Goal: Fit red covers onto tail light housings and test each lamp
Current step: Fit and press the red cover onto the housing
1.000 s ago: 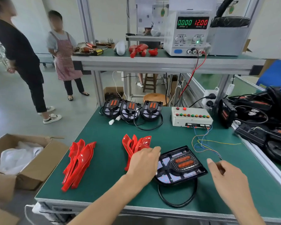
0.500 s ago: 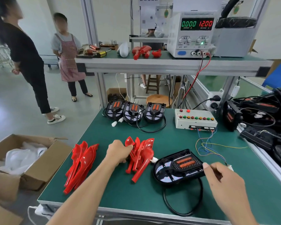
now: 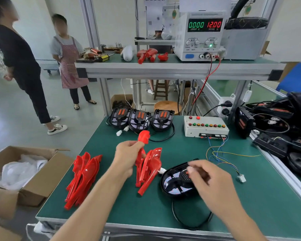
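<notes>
Head view:
- Left hand [image 3: 129,156]: fingers curled round one red cover [image 3: 143,141], gripping it mid-length; the cover stands nearly upright, its broad end above the fist, its lower part among the near stack.
- Near stack of red covers [image 3: 150,169]: on edge on the green mat, just left of the housing and touching its white plug.
- Second stack of red covers [image 3: 83,178]: lying fanned near the bench's left edge, well apart from the hands.
- Right hand [image 3: 210,180]: blurred, over the housing's right half with fingers bent downward; whether it grips the housing cannot be told.
- Tail light housing [image 3: 174,183]: black, lying on the mat in front of the person, uncovered; its black cable loops toward the near edge.
- Three further housings [image 3: 141,119]: in a row at the mat's far edge, orange inserts showing.
- Switch box [image 3: 205,126]: far right of the mat, a row of coloured buttons on top, thin coloured wires trailing to a white connector [image 3: 241,178] lying loose on the mat.
- Power supply [image 3: 200,35]: on the upper shelf, display reading 0.000 and 12.00.
- Cardboard box [image 3: 24,171]: on the floor at left, holding white wrapping.
- Two people: standing on the floor at far left.
</notes>
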The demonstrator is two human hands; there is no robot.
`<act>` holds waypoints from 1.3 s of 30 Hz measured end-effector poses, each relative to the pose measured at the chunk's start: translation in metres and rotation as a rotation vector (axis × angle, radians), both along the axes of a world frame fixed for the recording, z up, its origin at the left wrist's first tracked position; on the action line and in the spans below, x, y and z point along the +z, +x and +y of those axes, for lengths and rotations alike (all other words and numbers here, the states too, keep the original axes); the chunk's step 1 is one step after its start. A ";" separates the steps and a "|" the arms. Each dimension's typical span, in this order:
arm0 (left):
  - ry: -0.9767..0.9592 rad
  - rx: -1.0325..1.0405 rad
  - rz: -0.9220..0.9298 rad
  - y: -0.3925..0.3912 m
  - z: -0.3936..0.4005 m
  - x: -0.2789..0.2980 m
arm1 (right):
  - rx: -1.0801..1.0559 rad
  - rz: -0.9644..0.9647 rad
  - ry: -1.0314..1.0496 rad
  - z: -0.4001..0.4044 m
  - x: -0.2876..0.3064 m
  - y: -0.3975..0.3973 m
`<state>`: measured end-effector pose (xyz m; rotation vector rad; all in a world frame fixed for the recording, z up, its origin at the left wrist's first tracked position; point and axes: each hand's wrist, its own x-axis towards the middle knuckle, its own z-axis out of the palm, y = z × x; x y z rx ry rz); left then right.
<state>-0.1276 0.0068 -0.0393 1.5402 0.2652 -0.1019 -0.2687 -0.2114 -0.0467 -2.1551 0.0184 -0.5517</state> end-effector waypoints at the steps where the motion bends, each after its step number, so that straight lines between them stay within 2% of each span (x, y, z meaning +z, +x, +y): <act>1: -0.046 -0.008 -0.005 -0.006 -0.013 0.005 | 0.072 -0.005 -0.045 0.009 0.005 0.007; 5: -0.141 0.067 -0.026 -0.021 -0.064 0.013 | 0.219 -0.051 -0.251 0.033 0.018 0.034; 9: -0.116 0.135 -0.015 -0.022 -0.081 0.018 | 0.170 -0.244 -0.308 0.036 0.018 0.042; 12: -0.136 0.089 -0.006 -0.023 -0.084 0.020 | 0.112 -0.346 -0.295 0.029 0.016 0.044; 14: -0.162 0.039 -0.016 -0.024 -0.079 0.020 | 0.079 -0.298 -0.179 0.016 0.017 0.046; 15: -0.120 0.023 -0.034 -0.024 -0.073 0.020 | 0.071 -0.225 -0.040 0.008 0.019 0.047; 16: -0.018 0.007 -0.067 -0.025 -0.066 0.019 | 0.084 -0.146 0.139 -0.002 0.022 0.049; 18: 0.316 -0.042 -0.172 -0.028 -0.048 0.012 | 0.094 -0.061 0.466 -0.021 0.028 0.055; 20: 0.515 -0.133 -0.305 -0.034 -0.035 0.005 | 0.085 0.006 0.644 -0.037 0.030 0.062; 22: 0.516 -0.240 -0.397 -0.041 -0.029 0.001 | 0.090 0.104 0.701 -0.046 0.029 0.070; 25: 0.375 -0.299 -0.411 -0.050 -0.030 -0.004 | 0.071 0.214 0.717 -0.053 0.017 0.081; 27: 0.443 -0.271 -0.454 -0.055 -0.032 -0.009 | 0.073 0.260 0.714 -0.055 0.012 0.088; 29: 0.502 -0.250 -0.459 -0.056 -0.034 -0.014 | 0.103 0.286 0.636 -0.058 0.007 0.093; 30: 0.521 -0.245 -0.455 -0.055 -0.035 -0.016 | 0.133 0.292 0.525 -0.061 0.004 0.095; 35: 0.698 -0.276 -0.477 -0.059 -0.034 -0.029 | 0.260 0.306 -0.356 -0.080 -0.001 0.104; 37: 0.795 -0.292 -0.478 -0.063 -0.034 -0.035 | 0.307 0.296 -0.480 -0.086 -0.002 0.107; 39: 0.870 -0.299 -0.464 -0.068 -0.037 -0.038 | 0.354 0.317 -0.437 -0.089 -0.006 0.110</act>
